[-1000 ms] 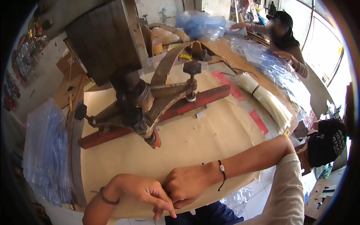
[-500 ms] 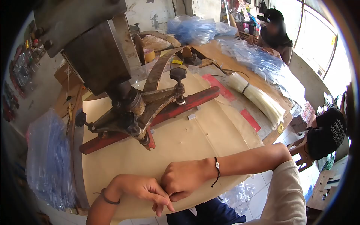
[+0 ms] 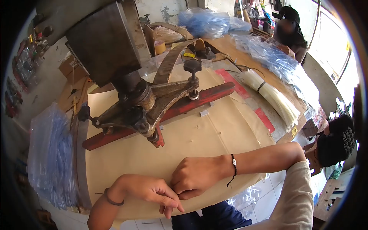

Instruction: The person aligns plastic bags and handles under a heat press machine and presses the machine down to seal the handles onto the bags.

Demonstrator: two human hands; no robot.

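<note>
My left hand [image 3: 155,193] hangs loosely bent at the wrist over the near edge of the tan sheet [image 3: 153,163]. Its thumb and some fingers stretch out, with nothing seen between them. Beside it, my right hand [image 3: 199,176] rests on the sheet in a loose fist, knuckles up; no object shows in it. The two hands are close together. Beyond them stands a metal press head [image 3: 140,103] with a three-armed bracket, black knobs and a long red bar [image 3: 172,117] across the sheet. A small pale block [image 3: 204,113] lies near the bar.
Clear plastic sheets are stacked at left [image 3: 51,157], and bluish plastic [image 3: 207,23] is piled at the back. A bundle of whitish strips [image 3: 270,97] lies at right near red patches. One person [image 3: 289,34] sits at the back right; another person's black cap [image 3: 336,140] shows at far right.
The whole view has shifted slightly. My right fist has edged a little away from my left hand. My left fingers hang in nearly the same pose. The press looks unchanged.
</note>
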